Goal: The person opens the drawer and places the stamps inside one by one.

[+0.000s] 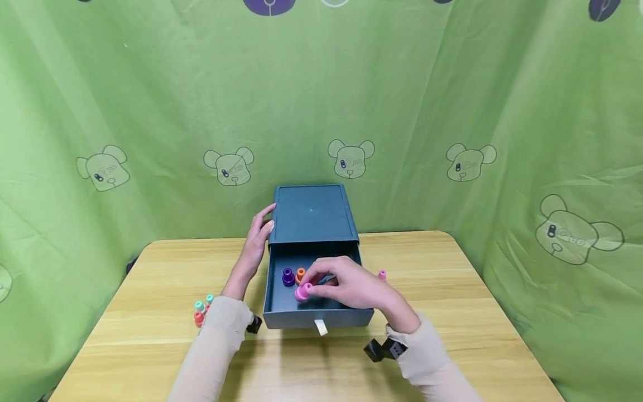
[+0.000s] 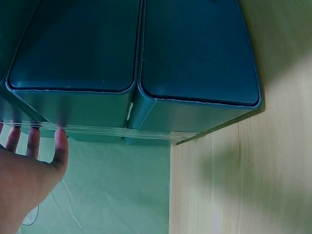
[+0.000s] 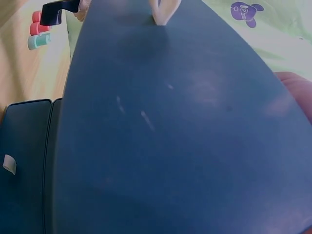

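A dark blue drawer box [image 1: 312,215] stands on the table with its upper drawer [image 1: 316,318] pulled out. My right hand [image 1: 346,282] is over that drawer and pinches a pink peg [image 1: 303,292] between thumb and fingers. Inside the drawer stand a purple peg [image 1: 288,277] and an orange peg [image 1: 300,275]; something blue shows partly behind my fingers. My left hand [image 1: 255,245] lies along the box's left side, its fingertips touching it, as the left wrist view also shows. In the right wrist view the drawer front [image 3: 180,122] covers most of the picture.
Left of the box, teal pegs [image 1: 199,305] and red pegs [image 1: 198,319] stand on the wooden table [image 1: 150,290], partly behind my left sleeve. Another pink peg [image 1: 382,274] is to the right of the drawer. A green curtain [image 1: 301,100] hangs behind the table.
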{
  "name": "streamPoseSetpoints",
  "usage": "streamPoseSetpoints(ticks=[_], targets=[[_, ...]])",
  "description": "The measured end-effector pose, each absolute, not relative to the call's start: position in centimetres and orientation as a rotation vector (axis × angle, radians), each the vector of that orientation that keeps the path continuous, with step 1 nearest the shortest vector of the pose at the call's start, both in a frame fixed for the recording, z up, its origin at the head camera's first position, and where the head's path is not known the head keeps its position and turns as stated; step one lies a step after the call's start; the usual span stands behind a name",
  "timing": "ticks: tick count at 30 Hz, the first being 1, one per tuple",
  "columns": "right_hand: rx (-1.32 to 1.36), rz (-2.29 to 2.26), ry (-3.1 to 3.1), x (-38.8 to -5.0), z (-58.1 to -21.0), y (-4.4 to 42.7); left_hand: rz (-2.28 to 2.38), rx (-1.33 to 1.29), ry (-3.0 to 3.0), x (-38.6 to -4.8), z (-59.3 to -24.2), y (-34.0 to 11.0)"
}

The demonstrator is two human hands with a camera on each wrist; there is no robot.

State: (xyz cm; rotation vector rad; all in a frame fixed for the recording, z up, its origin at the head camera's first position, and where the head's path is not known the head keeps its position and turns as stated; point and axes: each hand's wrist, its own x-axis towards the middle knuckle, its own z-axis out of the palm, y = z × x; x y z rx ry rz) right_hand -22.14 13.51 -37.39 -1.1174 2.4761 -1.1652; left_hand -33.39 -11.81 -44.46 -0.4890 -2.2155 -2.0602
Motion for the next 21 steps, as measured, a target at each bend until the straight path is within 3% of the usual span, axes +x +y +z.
streamPoseSetpoints(ticks=[21], targets=[[-1.144, -0.968, 2.523, -22.6, -38.2, 12.7, -2.021, -0.486, -2.186, -34.5, -46.2, -11.7]])
